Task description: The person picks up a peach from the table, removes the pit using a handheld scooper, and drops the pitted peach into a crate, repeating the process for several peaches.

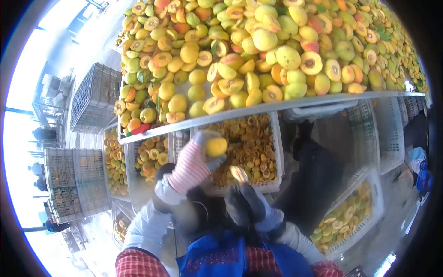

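My left hand (194, 159), in a pink-and-white striped glove with grey fingers, is closed around a yellow peach half (216, 147), its rounded side showing. To its right my right hand (244, 203), in a dark glove, is closed on a small oblong piece (239, 174) with an orange face and a dark rim. Blur hides whether that piece is fruit or a tool tip. Both hands are above a white crate (278, 152) of pitted peach halves (249, 152), just below the metal edge (277, 102) of a table heaped with peaches (265, 40), many cut with pits inside.
More crates of fruit (152, 154) stand under the table at left. At lower right a white crate (379, 203) holds greenish-yellow halves. Stacked crates (94, 99) rise at far left. A dark-clothed leg (318, 171) is to the right of my hands. A red item (140, 129) lies at the table's left corner.
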`<state>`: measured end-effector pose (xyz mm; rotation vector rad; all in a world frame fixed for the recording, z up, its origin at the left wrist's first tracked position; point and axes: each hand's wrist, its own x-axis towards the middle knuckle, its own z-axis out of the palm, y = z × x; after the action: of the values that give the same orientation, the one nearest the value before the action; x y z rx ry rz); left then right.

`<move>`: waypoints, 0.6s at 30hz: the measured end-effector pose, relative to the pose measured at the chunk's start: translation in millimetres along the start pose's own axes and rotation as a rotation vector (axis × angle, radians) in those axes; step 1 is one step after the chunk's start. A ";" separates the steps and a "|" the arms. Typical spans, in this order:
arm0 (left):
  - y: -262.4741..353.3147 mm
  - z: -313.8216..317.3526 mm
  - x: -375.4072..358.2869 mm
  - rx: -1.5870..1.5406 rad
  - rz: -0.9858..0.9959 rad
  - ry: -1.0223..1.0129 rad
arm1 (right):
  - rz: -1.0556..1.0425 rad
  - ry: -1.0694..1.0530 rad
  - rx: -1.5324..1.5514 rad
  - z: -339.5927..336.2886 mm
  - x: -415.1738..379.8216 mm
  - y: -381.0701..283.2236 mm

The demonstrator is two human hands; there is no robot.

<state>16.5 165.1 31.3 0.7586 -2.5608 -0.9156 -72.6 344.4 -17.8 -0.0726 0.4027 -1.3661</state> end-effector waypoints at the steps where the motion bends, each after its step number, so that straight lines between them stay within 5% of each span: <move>1: 3.4 10.9 -20.5 -0.109 -0.078 -0.010 | 0.007 0.110 -0.070 -5.2 8.8 5.9; 5: 23.3 30.2 -64.6 -0.104 -0.050 0.103 | 0.080 0.427 -0.011 -22.8 10.7 25.6; 7: 23.1 32.7 -80.8 0.146 0.015 0.095 | 0.018 0.342 -0.081 -15.8 1.0 28.3; 10: 25.4 37.6 -91.8 0.062 0.040 0.127 | -0.078 0.280 -0.084 -11.8 -0.2 33.5; 12: 22.7 37.8 -102.7 -0.181 -0.005 0.086 | -0.165 0.440 -0.233 8.9 6.3 29.7; 15: 27.1 50.6 -114.5 -0.855 -0.184 0.208 | -0.141 0.357 -0.247 -6.1 0.0 29.6; 18: 33.1 56.9 -110.6 -0.902 -0.481 0.304 | -0.160 0.344 -0.191 -14.2 2.4 39.7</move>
<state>67.8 278.4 -2.0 1.0900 -1.4544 -1.7426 -39.6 353.1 -42.7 -0.0270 0.8303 -1.4981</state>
